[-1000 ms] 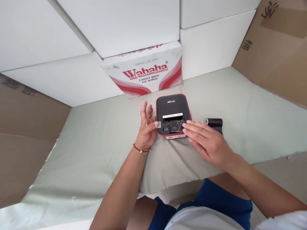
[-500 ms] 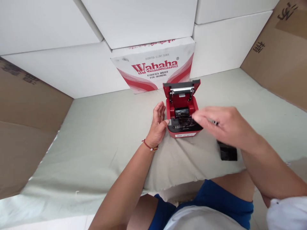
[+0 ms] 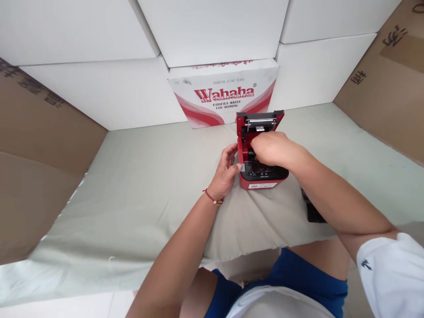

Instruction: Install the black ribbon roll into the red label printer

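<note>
A small red and black printer (image 3: 264,180) stands on the cloth with its lid (image 3: 260,118) tilted up and back. My left hand (image 3: 227,172) steadies its left side, thumb on the front left corner by a grey tab, fingers along the wall. My right hand (image 3: 273,149) reaches into the open compartment, fingers curled down over a black roll (image 3: 251,153). Most of the roll and my right fingertips are hidden by the hand. A dark, glossy strip of film (image 3: 261,167) lies over the black front panel.
A black, flat item (image 3: 314,211) lies right of the printer, partly under my right forearm. Behind stands a Wahaha water carton (image 3: 228,95) against white boxes (image 3: 212,31). Brown cartons flank the cloth-covered table (image 3: 149,185) on both sides.
My right hand has moved from the printer's right front side leftward and back into the compartment, covering the roll. My left hand stays on the printer's side. The camera view has shifted slightly.
</note>
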### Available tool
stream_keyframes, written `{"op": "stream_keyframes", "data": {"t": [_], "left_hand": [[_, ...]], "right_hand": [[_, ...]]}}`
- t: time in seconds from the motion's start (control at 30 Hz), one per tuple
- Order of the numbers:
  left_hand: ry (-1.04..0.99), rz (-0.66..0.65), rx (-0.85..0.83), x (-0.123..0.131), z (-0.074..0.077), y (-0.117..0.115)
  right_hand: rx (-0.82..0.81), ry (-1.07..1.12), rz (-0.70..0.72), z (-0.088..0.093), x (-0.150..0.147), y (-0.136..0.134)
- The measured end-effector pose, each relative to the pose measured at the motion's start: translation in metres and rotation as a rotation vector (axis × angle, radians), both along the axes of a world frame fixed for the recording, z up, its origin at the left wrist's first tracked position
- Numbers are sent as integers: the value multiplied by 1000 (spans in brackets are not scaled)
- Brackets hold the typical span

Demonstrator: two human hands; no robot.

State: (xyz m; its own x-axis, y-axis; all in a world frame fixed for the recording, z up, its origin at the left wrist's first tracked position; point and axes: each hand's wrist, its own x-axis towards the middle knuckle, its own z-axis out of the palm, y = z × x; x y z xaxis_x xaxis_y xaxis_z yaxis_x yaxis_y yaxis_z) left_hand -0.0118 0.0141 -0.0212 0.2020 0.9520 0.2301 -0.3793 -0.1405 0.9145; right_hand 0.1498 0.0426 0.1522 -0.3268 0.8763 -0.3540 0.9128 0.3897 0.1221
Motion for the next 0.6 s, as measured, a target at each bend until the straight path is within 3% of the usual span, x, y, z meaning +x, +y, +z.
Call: {"op": "stream_keyframes", "data": {"t": [0.1, 0.2, 0.3, 0.4, 0.5, 0.6], "left_hand": [[-3, 2, 0, 1, 0, 0], [-22, -1, -12, 1, 0, 1], [-42, -5, -25, 2, 2, 1], [-40, 4, -22, 2, 5, 0], [-33, 12, -25, 2, 7, -1], [-37, 19, -22, 0, 6, -1]], "right_hand": [[133, 111, -29, 14, 22, -21], [278, 258, -148, 32, 69, -46], [175, 407, -304, 34, 122, -62], [-7, 514, -335, 11, 152, -66], [-171, 651, -270, -26, 158, -65], [-42, 792, -320, -53, 162, -65]]}}
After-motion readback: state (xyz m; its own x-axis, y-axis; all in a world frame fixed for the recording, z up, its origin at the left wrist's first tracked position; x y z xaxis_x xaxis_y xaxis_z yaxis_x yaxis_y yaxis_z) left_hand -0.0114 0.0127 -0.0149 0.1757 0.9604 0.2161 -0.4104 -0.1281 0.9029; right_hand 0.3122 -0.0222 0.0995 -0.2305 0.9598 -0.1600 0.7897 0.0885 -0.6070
